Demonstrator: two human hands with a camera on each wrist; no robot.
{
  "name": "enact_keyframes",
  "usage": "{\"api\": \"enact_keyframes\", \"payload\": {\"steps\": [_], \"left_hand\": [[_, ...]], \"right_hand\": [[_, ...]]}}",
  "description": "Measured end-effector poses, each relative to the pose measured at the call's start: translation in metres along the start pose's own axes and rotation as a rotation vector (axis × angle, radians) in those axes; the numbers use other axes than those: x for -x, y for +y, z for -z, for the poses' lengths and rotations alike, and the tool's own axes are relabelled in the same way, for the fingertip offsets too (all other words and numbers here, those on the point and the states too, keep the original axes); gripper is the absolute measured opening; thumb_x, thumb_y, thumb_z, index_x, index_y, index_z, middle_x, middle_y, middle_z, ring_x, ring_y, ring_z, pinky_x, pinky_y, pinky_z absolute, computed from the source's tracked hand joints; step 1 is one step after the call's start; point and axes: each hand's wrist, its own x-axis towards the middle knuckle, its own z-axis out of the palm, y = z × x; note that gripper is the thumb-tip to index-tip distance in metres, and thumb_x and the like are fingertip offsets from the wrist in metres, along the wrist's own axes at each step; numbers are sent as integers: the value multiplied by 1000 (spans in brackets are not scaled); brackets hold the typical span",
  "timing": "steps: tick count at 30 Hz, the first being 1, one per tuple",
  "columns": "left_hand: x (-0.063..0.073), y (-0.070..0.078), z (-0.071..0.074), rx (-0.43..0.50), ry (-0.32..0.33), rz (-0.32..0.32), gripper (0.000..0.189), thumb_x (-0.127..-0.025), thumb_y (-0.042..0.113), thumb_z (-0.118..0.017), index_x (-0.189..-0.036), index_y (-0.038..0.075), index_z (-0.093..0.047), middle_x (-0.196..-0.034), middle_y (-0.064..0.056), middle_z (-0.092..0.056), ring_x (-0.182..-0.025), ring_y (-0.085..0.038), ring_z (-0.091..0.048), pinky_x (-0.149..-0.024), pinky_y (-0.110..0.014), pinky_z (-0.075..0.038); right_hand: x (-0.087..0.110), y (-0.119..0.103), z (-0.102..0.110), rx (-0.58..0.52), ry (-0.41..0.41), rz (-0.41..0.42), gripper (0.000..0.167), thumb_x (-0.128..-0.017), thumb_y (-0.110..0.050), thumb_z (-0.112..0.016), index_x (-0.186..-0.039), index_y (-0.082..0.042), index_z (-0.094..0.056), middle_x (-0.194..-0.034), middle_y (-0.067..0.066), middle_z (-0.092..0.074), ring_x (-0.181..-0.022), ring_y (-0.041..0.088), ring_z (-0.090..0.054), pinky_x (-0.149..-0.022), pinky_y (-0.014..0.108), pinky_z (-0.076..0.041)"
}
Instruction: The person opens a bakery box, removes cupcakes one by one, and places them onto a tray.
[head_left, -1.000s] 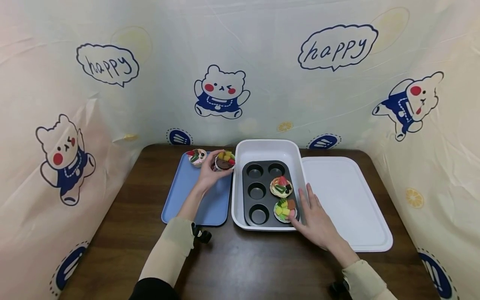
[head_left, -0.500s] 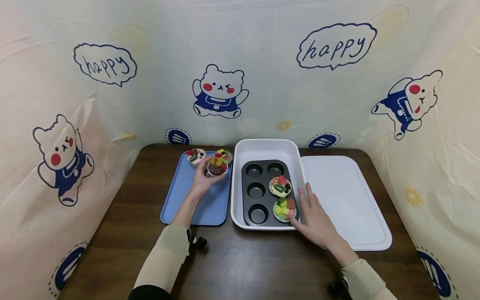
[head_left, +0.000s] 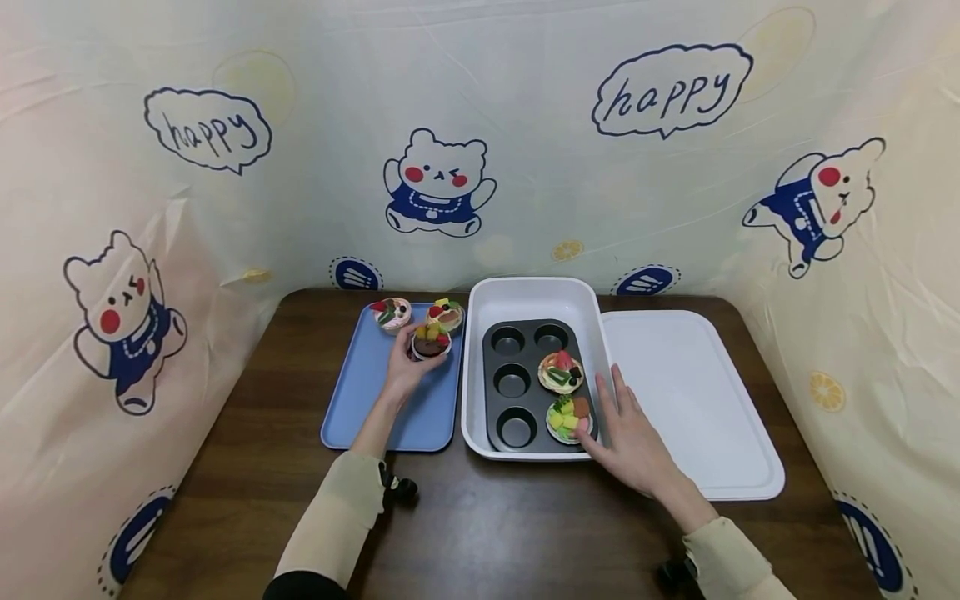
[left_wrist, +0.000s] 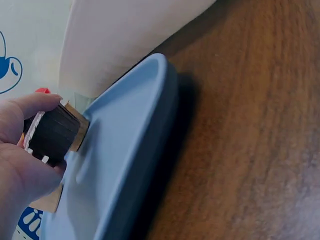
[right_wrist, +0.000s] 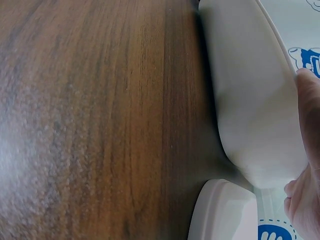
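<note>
My left hand (head_left: 401, 367) pinches a toy chocolate cupcake (head_left: 430, 344) between thumb and fingers, low over the blue tray (head_left: 363, 400). Yellow and red fruit tops it, and its dark ribbed side (left_wrist: 54, 134) shows in the left wrist view. Behind it on that tray stand two fruit-topped cupcakes, one with strawberry (head_left: 392, 314) and one with yellow pieces (head_left: 447, 313). My right hand (head_left: 633, 446) lies spread at the right wall of the white bin (head_left: 480, 292), its thumb near a green-and-yellow cupcake (head_left: 567, 421) in the dark muffin tin (head_left: 536, 408).
A strawberry-topped cupcake (head_left: 561, 373) sits in the tin's middle right cup. To the right of the bin lies a white lid-like tray (head_left: 697, 400). Dark wooden table (head_left: 480, 525) shows in front, and a printed curtain (head_left: 525, 192) hangs behind.
The left hand has carried the chocolate cupcake leftward, then slightly nearer, uncovering the yellow-topped cupcake behind it. The right hand stays in place.
</note>
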Motion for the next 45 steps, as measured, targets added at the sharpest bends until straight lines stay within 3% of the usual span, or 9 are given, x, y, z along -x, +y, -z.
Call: {"api": "enact_keyframes", "payload": {"steps": [5,16,26,35,40,45], "left_hand": [[6,-2,-2,-19,4,7,70,-70,2,-80,-130,11,-45,-134,-13,-48,-126,-26,-43,-109,-40,-32],[13,-3,0,-89,-16,-14,67,-70,8,-82,-127,16,-48,-134,-9,-50,-128,-24,-41,-111,-43,-29],[18,-6,1,-82,-20,-8,68,-71,8,-81,-128,14,-47,-132,-9,-50,-127,-24,-41,-110,-43,-28],[15,-9,2,-139,-26,-4,67,-72,17,-82,-128,21,-45,-134,-6,-48,-129,-22,-39,-112,-44,-25],[15,-9,3,-176,-60,-53,80,-74,25,-81,-139,18,-35,-141,-10,-40,-132,-25,-35,-113,-46,-23],[25,-2,1,-323,-26,-145,87,-77,39,-76,-146,21,-26,-152,-12,-25,-140,-27,-24,-113,-51,-21]], "right_hand": [[1,-1,0,-6,1,0,94,-81,-74,-43,-153,-23,-10,-160,5,5,-139,44,-23,-93,66,-38],[2,-2,1,-3,-2,2,94,-81,-74,-44,-153,-21,-11,-160,6,5,-139,45,-23,-93,66,-38],[3,-2,0,0,5,9,95,-82,-73,-43,-153,-20,-10,-160,8,4,-138,46,-25,-94,66,-38],[2,0,-1,-10,9,-3,95,-81,-74,-43,-153,-22,-8,-160,6,7,-139,44,-25,-95,64,-40],[0,1,-1,-5,18,3,96,-81,-74,-43,-153,-21,-8,-160,6,6,-139,44,-24,-97,63,-38],[0,0,1,-4,15,12,97,-81,-75,-43,-153,-20,-7,-160,7,6,-140,43,-23,-98,63,-38]]}}
